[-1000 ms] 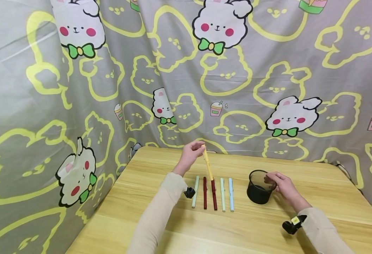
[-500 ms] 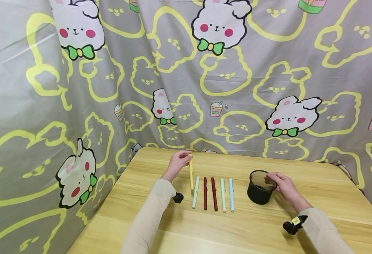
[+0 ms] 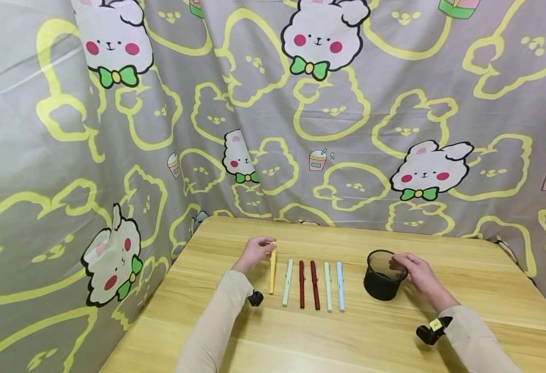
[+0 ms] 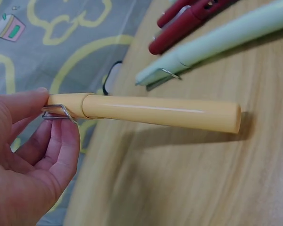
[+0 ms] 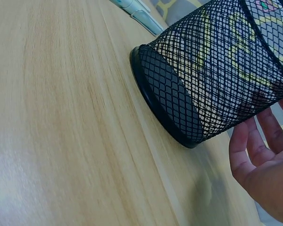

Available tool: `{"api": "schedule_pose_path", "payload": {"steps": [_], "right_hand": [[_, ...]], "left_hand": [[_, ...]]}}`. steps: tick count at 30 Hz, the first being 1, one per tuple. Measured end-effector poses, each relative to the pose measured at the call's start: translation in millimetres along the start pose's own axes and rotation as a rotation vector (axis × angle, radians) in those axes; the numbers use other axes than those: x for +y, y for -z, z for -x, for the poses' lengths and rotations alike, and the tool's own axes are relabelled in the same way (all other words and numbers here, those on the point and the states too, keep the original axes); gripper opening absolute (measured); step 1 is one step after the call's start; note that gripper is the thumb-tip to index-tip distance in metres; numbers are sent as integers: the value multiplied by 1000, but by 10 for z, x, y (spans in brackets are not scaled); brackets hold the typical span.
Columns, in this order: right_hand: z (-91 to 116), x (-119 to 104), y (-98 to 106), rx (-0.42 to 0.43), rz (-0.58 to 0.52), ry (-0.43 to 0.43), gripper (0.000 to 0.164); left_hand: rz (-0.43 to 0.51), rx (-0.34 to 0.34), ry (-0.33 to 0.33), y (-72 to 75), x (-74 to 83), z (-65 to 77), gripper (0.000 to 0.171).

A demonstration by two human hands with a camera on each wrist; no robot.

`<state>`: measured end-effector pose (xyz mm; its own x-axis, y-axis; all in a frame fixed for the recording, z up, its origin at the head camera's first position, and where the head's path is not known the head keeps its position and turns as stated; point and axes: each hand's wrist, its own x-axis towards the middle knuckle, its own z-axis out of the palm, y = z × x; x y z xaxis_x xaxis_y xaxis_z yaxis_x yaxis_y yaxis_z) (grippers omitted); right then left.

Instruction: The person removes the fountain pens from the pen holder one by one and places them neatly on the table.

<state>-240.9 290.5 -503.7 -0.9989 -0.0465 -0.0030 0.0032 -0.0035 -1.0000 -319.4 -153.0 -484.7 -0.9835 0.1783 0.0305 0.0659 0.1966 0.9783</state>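
My left hand [image 3: 254, 254] pinches a yellow pen [image 3: 272, 272] by its clip end, left of the row. In the left wrist view, the yellow pen [image 4: 165, 110] slants down, its free end close to the wood; whether it touches is unclear. To its right lie a pale green pen [image 3: 287, 282], a dark red pen [image 3: 302, 285], a second dark red pen [image 3: 315, 285], another pale green pen [image 3: 327, 286] and a light blue pen [image 3: 340, 286]. My right hand [image 3: 417, 272] holds a black mesh pen holder [image 3: 381, 285] by its right side near the rim; some fingertips are partly hidden by the mesh.
The wooden table [image 3: 296, 342] carries everything. A grey patterned curtain [image 3: 263, 109] hangs behind and along the left. Each wrist wears a small black camera, such as the left wrist's camera [image 3: 256, 298]. Bare wood lies between the pens and the pen holder.
My left hand has carried the yellow pen leftward from above the red pens and lowered it at the row's left end. My right hand and the pen holder have stayed in place.
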Motion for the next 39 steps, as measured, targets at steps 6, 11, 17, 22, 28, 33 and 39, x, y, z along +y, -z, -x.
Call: {"api": "schedule_pose_path", "payload": {"steps": [6,11,17,22,28,33,39], "right_hand": [[-2,2,0,4,3,6,21],[1,7,-1,0,-14,3,20],[-3,10,2,1,-17,-4,21],[-10,16,11,6,-21,-23,22],[-17,23,20,9,-22,-29,22],[-23,28,27,8,-17,-25,22],[-8,3,19,6,-7,-23,21]], "left_hand": [[6,8,10,-4,-98,-30,33],[14,7,23,-6,-155,-24,34],[-12,-31,47,-17,-205,-16,40],[-81,-59,60,-20,-242,-20,39],[-98,-99,58,-39,-288,-7,36],[-89,-118,43,-68,-324,18,33],[-98,-112,40,-93,-344,12,33]]}}
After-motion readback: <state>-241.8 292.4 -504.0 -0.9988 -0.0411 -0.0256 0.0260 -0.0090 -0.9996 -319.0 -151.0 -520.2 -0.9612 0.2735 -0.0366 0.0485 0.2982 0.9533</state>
